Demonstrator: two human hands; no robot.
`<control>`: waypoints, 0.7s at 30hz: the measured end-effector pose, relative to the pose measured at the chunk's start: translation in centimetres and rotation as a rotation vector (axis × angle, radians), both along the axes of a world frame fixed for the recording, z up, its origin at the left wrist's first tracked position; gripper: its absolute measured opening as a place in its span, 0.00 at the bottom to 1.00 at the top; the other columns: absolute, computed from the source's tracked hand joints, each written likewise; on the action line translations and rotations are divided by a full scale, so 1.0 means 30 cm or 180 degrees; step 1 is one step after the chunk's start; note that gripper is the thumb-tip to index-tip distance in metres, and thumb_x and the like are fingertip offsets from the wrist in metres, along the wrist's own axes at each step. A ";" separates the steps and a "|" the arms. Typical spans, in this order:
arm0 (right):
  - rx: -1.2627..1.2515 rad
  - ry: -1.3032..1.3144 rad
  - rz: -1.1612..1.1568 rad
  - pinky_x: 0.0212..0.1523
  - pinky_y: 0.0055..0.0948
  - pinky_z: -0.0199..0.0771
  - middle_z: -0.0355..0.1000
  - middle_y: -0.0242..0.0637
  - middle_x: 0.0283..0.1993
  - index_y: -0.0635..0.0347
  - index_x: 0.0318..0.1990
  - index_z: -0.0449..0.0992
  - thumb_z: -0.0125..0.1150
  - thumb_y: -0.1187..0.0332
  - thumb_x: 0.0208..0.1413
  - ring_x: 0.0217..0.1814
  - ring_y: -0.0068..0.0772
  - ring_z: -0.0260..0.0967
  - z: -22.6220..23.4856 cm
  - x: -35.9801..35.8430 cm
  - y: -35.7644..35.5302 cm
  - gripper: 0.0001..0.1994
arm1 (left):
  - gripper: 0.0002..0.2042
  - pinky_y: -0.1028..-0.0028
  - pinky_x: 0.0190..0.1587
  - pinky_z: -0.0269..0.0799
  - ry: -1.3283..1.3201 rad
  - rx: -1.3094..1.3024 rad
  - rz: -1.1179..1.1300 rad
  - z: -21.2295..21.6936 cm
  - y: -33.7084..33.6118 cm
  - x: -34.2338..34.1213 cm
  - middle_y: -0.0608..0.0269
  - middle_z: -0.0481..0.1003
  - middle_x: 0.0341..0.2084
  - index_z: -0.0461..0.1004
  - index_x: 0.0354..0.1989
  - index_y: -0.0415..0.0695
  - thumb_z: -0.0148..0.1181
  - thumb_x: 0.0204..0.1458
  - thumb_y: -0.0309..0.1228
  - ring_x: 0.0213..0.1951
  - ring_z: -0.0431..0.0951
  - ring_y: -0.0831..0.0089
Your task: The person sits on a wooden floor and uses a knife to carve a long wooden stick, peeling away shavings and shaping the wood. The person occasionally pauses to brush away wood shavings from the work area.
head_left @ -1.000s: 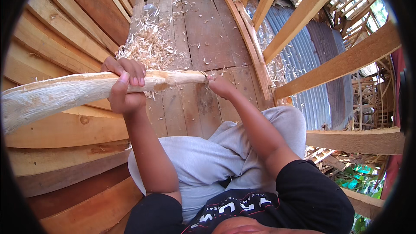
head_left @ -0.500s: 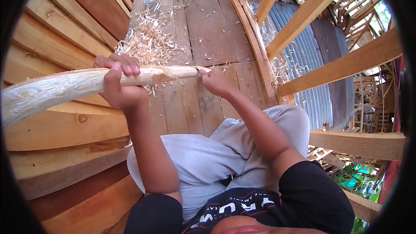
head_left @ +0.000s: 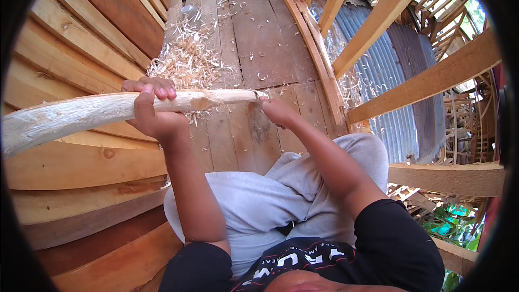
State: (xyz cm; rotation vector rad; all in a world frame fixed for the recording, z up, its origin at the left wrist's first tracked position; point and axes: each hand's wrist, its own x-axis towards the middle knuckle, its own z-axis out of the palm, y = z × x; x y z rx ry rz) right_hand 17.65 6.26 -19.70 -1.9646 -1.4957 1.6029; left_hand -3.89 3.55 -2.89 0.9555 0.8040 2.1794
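Pale pole (head_left: 81, 113) is running crosswise from left to centre. Left hand (head_left: 154, 112) is wrapping its fingers around it, probably steadying it; right hand (head_left: 279, 112) is clenching its fingers, apparently around a dark blade (head_left: 257, 95) at the right tip, likely for control.

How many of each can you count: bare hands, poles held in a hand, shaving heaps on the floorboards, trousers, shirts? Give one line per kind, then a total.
Left hand and right hand: 2
Held pole: 1
Heap of shavings: 1
Grey trousers: 1 pair
Black shirt: 1
Total: 6
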 end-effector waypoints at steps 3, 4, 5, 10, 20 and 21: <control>0.0899 0.0101 0.0536 0.26 0.45 0.66 0.69 0.44 0.19 0.71 0.29 0.70 0.35 0.49 0.66 0.23 0.42 0.68 0.182 -0.088 -0.058 0.30 | 0.05 0.78 0.22 0.61 -0.0090 0.0217 0.0147 0.006 0.001 -0.001 0.65 0.60 0.14 0.59 0.23 0.46 0.49 0.42 0.24 0.17 0.60 0.77; 0.1301 0.0150 0.0803 0.26 0.45 0.68 0.70 0.46 0.20 0.72 0.29 0.71 0.35 0.48 0.66 0.24 0.44 0.70 0.150 -0.111 -0.050 0.32 | 0.05 0.78 0.22 0.61 -0.0110 0.0234 0.0142 0.011 0.015 0.011 0.65 0.60 0.14 0.59 0.24 0.46 0.49 0.41 0.24 0.17 0.60 0.77; 0.1219 -0.0020 0.0695 0.28 0.45 0.69 0.70 0.47 0.20 0.72 0.28 0.71 0.35 0.48 0.66 0.25 0.45 0.71 0.091 -0.093 -0.026 0.32 | 0.05 0.78 0.22 0.61 -0.0113 0.0206 0.0169 0.016 0.018 0.019 0.65 0.60 0.14 0.59 0.24 0.46 0.49 0.41 0.24 0.17 0.59 0.77; 0.0959 -0.0441 0.0265 0.32 0.45 0.69 0.69 0.51 0.20 0.74 0.27 0.72 0.35 0.50 0.66 0.26 0.50 0.72 -0.122 -0.009 0.030 0.31 | 0.04 0.77 0.23 0.62 -0.0154 0.0246 -0.0089 0.005 -0.001 0.004 0.65 0.59 0.14 0.60 0.24 0.46 0.48 0.41 0.24 0.17 0.60 0.77; 0.1252 -0.0228 0.0172 0.36 0.47 0.67 0.71 0.58 0.25 0.74 0.26 0.71 0.38 0.49 0.65 0.29 0.55 0.70 -0.028 -0.049 -0.014 0.31 | 0.05 0.75 0.23 0.63 -0.0098 0.0059 0.0294 0.017 0.011 0.026 0.65 0.60 0.14 0.59 0.22 0.46 0.48 0.41 0.24 0.18 0.61 0.76; 0.1318 -0.0416 0.0187 0.37 0.47 0.67 0.72 0.59 0.26 0.74 0.26 0.71 0.38 0.49 0.65 0.30 0.55 0.70 -0.012 -0.065 -0.020 0.31 | 0.05 0.75 0.25 0.62 -0.0041 0.0009 0.0300 0.022 0.005 0.021 0.65 0.59 0.14 0.58 0.22 0.46 0.48 0.41 0.25 0.19 0.61 0.75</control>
